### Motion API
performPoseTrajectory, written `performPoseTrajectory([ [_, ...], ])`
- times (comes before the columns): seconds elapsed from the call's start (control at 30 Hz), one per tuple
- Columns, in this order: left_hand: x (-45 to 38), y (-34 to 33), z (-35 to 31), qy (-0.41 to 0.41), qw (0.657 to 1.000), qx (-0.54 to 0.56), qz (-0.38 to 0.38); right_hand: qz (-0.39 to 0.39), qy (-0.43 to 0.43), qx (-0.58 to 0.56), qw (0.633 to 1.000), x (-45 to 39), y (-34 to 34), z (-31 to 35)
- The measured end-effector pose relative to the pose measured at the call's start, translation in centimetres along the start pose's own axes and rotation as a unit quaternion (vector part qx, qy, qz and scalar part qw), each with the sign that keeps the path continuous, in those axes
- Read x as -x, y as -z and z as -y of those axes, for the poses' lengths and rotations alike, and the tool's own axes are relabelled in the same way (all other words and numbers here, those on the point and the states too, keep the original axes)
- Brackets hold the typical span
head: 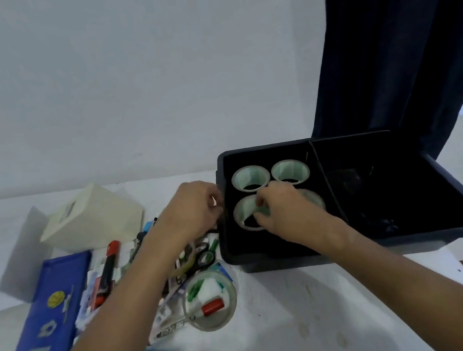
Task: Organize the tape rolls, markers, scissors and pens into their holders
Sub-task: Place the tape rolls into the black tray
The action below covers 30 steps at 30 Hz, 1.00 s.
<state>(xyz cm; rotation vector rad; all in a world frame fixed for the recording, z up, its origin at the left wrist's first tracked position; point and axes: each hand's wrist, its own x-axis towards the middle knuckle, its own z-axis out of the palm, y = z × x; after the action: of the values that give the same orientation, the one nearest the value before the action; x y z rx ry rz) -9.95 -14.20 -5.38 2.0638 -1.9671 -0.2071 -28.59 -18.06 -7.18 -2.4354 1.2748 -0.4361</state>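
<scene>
White wall and a white table (pixel 279 334) fill the view, with a dark curtain (pixel 403 42) hanging behind the black bin (pixel 416 240), which is taken as the landmark.

Inside the bin's left compartment two tape rolls (pixel 250 178) are seen lying flat along the far side, and a third roll (pixel 245 214) lies nearer, just in front of them. The right hand (pixel 282 208) is reached into that compartment over the near wall, wrist lowered, knuckles up; its fingers are curled down onto the rim of the third roll and appear to pinch it. A further roll seems to be hidden under the hand, though this cannot be settled. The left hand (pixel 196 208) is held just left of the bin, touching or nearly touching its left wall, with fingers bent inward; whether anything is held in it cannot be told, as that area is blurred.

The step in hand is judged to be the seating of a roll in the bin. It would be done well if the roll were laid flat, snug against its neighbours, and let go only once it rests on the floor of the bin.

Left of the bin, a loose tape roll (pixel 211 303), a red-capped marker (pixel 109 270), scissors (pixel 203 255), a blue tray (pixel 47 320) and a pale box (pixel 91 218) are left unsorted.
</scene>
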Motion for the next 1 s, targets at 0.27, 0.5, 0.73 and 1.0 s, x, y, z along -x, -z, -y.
performPoseTrajectory([
  [0.27,4.4,1.6,9.1,0.182,0.979,-0.061,0.073,0.200,0.231,0.025,0.952,-1.3,-2.5,6.8],
  [0.5,6.8,-1.7,10.5,0.250,0.962,-0.008,0.114,0.207,0.286,0.227,0.908,-1.1,-4.5,8.3],
  [0.73,7.0,-2.3,10.3,0.269,0.959,0.068,0.057,0.204,0.282,0.198,0.916,-1.4,-4.6,8.3],
  [1.0,4.6,3.4,8.2,0.266,0.954,0.101,-0.094,0.106,0.126,-0.036,0.986,-4.8,1.8,6.0],
])
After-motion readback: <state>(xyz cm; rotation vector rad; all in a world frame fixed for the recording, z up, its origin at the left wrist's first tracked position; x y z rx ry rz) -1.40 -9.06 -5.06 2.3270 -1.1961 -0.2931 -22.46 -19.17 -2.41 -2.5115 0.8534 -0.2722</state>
